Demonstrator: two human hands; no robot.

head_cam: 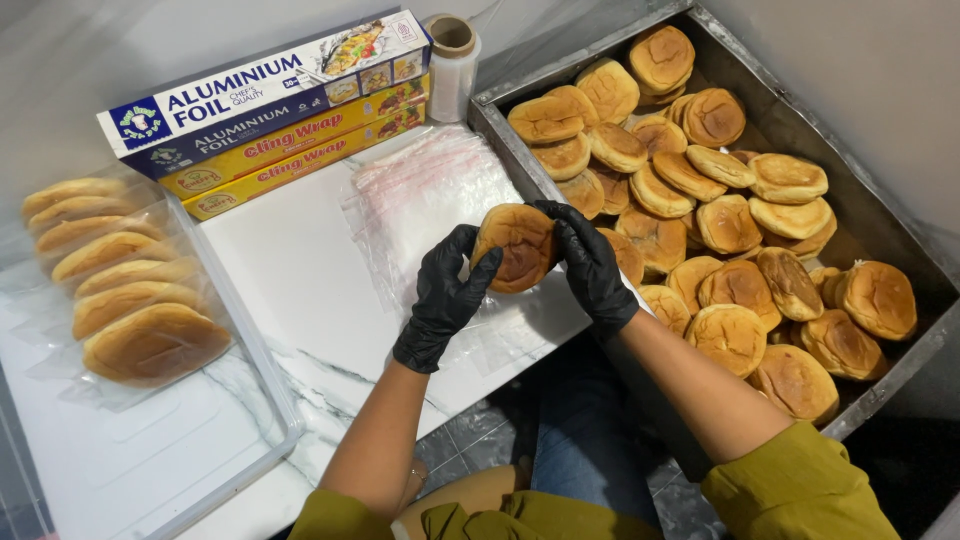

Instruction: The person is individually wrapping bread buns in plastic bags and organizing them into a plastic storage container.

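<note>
A round browned bun sits clamped between a person's black-gloved left hand and right hand above a stack of clear plastic bags, with a metal tray of loose buns at right, bagged buns in a plastic tub at left, and boxes of foil and wrap behind.

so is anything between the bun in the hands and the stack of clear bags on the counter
Nothing visible. Both gloved hands, left hand and right hand, hold the bun directly above the stack of clear bags, with open air between them. The metal tray of buns sits off to the right.
</note>
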